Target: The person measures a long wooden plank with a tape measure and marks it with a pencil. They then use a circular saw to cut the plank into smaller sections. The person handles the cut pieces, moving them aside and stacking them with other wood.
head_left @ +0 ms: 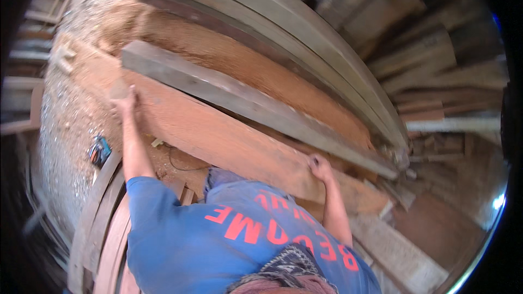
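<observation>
A broad reddish-brown wooden plank (218, 141) lies slantwise in front of me, from the left down to the right. My left hand (126, 100) grips it near its far left end, with a tan patch of wood beside the fingers. At the plank's upper edge, toward the right, my right hand (320, 167) is closed over the wood. A small dark spot shows by the right fingertips, too blurred to name. Just beyond the plank runs a grey squared beam (218, 84), close alongside it.
Farther off lie long grey timbers (283, 22) with sawdust (218, 49) between. A blue-and-black power tool (99, 151) sits on the ground at left, near several stacked boards (103, 207). Blurred wood pieces (414, 49) fill the upper right; a pale board (400, 250) lies lower right.
</observation>
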Demonstrator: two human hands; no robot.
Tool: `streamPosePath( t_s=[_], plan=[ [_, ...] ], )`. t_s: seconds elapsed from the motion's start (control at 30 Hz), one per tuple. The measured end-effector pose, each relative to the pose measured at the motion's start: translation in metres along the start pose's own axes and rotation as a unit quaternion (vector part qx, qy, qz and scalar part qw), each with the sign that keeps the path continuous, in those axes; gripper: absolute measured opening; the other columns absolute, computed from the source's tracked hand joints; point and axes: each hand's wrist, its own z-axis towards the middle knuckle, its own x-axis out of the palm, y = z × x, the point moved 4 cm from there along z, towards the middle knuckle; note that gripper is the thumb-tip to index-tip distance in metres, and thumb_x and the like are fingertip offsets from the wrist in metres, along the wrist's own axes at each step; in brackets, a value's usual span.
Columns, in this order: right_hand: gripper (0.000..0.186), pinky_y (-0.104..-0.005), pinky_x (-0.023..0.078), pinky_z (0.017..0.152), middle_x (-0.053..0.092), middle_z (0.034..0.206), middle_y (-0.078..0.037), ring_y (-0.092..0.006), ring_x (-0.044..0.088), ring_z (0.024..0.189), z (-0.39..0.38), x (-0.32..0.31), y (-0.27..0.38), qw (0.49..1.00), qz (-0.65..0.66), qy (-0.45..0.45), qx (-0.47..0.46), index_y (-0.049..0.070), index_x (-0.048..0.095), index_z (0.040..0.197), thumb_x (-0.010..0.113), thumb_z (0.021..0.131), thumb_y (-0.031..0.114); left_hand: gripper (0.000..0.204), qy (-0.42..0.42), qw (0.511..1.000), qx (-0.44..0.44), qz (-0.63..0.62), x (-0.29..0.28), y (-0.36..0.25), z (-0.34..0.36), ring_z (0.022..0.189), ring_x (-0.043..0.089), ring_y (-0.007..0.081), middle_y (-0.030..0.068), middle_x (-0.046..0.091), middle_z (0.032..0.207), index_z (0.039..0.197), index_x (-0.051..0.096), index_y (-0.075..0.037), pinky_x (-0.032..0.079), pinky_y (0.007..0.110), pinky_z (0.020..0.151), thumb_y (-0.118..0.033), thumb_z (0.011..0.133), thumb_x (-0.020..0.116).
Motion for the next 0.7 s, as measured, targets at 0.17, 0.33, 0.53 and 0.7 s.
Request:
streamPosePath(
  t_s=[0.17,0.33,0.53,0.7],
  plan=[
    [0.041,-0.0457,0.049,0.105,0.067,0.128,-0.023,-0.0403,0.062,0.122,-0.009,-0.043,-0.013,0.994,-0.035,-0.082,0.058,0.004,0.067,0.125,0.07,0.091,0.025,0.099,-0.08,0.971,0.203,0.095,-0.031,-0.097,-0.15,0.148,0.032,0.0492,0.0318,0.04,0.155,0.159,0.035,-0.01,0.029,0.061,0.12,-0.048,0.081,0.082],
    [0.066,-0.0525,0.04,0.114,0.048,0.152,-0.023,-0.0415,0.045,0.141,-0.019,-0.071,-0.106,0.961,-0.184,-0.135,0.159,0.007,0.049,0.149,0.072,0.089,0.024,0.083,0.108,0.775,0.62,0.059,0.025,-0.158,-0.421,0.15,0.033,0.04,0.0205,0.041,0.157,0.151,0.047,-0.01,0.028,0.06,0.121,-0.015,0.077,0.084],
    [0.093,-0.0594,0.027,0.122,0.031,0.163,-0.019,-0.0409,0.028,0.152,-0.01,-0.111,-0.222,0.952,-0.207,-0.166,0.15,0.016,0.027,0.163,0.078,0.086,0.017,0.097,0.289,0.603,0.72,0.185,0.091,-0.152,-0.672,0.157,0.023,0.0374,0.0164,0.03,0.167,0.161,0.032,-0.013,0.016,0.068,0.123,-0.013,0.075,0.079],
    [0.101,-0.0622,0.016,0.126,0.028,0.165,-0.017,-0.0375,0.021,0.157,0.014,-0.119,-0.298,0.948,-0.256,-0.126,0.143,0.019,0.019,0.165,0.081,0.085,0.017,0.09,0.205,0.55,0.747,0.312,0.164,-0.133,-0.714,0.155,0.025,0.0387,0.0167,0.032,0.165,0.162,0.029,-0.014,0.016,0.07,0.122,-0.019,0.083,0.072]
  ],
)
